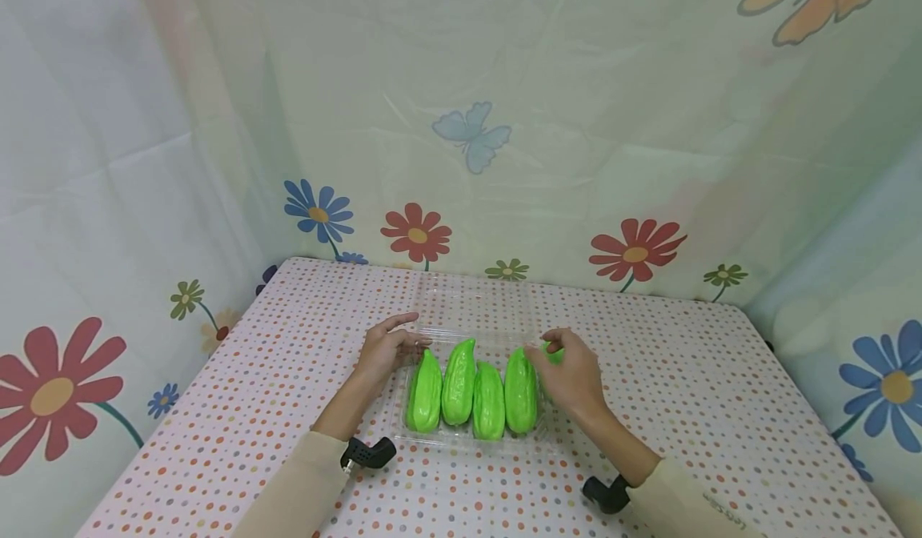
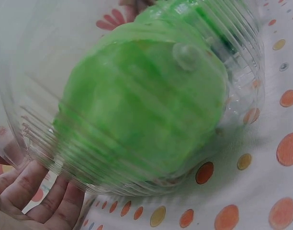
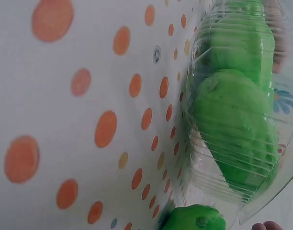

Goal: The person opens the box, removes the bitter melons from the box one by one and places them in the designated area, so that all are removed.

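Note:
A clear plastic clamshell tray [image 1: 432, 434] lies on the dotted table, its lid [image 1: 475, 302] folded open toward the back. Four green gourds [image 1: 474, 386] lie side by side in it. My left hand [image 1: 409, 335] rests with straight fingers [image 2: 39, 199] against the tray's far-left corner; the left wrist view shows a gourd [image 2: 141, 115] through the ribbed wall [image 2: 242, 91]. My right hand [image 1: 546, 351] curls over a fifth green gourd [image 1: 554, 355] at the tray's right edge. In the right wrist view that gourd [image 3: 194, 223] sits outside the tray wall [image 3: 199, 158].
A white tablecloth with orange dots [image 1: 684, 394] covers the table. Flowered curtain walls [image 1: 634, 250] close in the left, back and right. Black wrist mounts [image 1: 369, 451] sit on both forearms.

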`<state>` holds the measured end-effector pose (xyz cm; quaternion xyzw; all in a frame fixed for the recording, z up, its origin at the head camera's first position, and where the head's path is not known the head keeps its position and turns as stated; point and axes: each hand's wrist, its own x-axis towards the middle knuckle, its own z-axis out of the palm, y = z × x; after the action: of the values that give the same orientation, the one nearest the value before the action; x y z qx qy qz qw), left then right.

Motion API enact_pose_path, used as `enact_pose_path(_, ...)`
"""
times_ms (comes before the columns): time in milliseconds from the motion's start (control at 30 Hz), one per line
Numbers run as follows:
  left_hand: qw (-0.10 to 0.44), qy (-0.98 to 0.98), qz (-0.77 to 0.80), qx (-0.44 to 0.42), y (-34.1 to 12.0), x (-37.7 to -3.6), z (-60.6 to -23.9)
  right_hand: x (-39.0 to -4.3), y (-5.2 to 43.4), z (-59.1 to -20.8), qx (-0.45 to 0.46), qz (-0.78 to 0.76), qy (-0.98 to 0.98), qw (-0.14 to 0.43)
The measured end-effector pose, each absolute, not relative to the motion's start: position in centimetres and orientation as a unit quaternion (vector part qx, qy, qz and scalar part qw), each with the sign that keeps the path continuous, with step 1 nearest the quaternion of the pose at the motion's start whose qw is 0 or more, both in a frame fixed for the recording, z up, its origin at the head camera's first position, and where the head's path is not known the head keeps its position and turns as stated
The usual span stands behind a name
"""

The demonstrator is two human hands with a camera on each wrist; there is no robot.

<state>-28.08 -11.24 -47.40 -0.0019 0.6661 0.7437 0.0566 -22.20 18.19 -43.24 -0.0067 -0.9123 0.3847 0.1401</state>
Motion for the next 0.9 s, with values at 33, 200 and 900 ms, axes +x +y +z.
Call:
enact_pose_path(33, 0.057, 0.666, 0.744, -0.001, -11.2, -28.1, -47.4, -22.1, 18.1, -43.2, -0.005, 0.387, -0.911, 0.140)
enact_pose_path(200, 0.057, 0.662, 0.748, 0.002, -11.2, -28.1, -47.4, -21.9, 17.7, -43.2, 0.006, 0.395, -0.908, 0.138)
enact_pose_path(900, 0.054, 0.659, 0.750, 0.003, -11.2, -28.1, -47.5, -21.7, 16.6, -43.4, 0.035, 0.296, -0.947, 0.118)
